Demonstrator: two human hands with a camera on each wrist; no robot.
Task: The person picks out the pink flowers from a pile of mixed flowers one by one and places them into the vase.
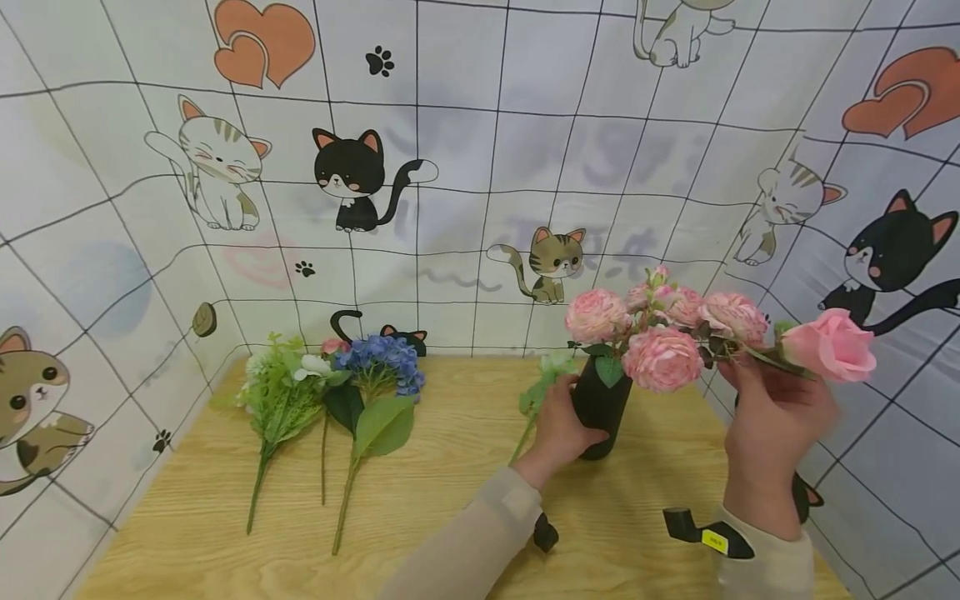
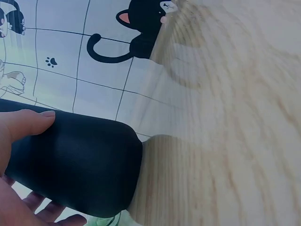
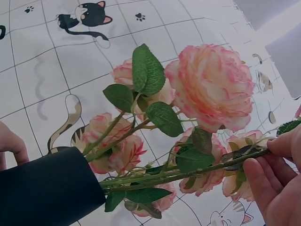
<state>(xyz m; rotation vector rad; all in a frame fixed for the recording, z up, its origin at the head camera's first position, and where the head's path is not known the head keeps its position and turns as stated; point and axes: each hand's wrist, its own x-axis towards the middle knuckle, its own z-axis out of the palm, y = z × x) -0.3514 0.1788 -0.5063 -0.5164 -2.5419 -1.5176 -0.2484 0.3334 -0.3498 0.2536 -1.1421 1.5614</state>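
A black vase (image 1: 602, 408) stands slightly tilted on the table, and my left hand (image 1: 558, 429) grips its side. In the left wrist view the thumb lies along the black wall of the vase (image 2: 80, 160). Several pink peonies (image 1: 663, 358) fan out from its mouth, leaning right. My right hand (image 1: 780, 425) pinches the stem of a pink rose (image 1: 832, 346) just below its bloom. From those fingertips, in the right wrist view, the green stem (image 3: 211, 168) runs back to the vase mouth beside other stems.
A pale green flower (image 1: 536, 392) lies behind my left hand. On the table's left side are a leafy green-and-white bunch (image 1: 281, 396) and a blue hydrangea (image 1: 382, 362) with broad leaves. A cat-printed grid cloth (image 1: 450, 167) encloses the wooden table (image 1: 442, 500) at back and sides.
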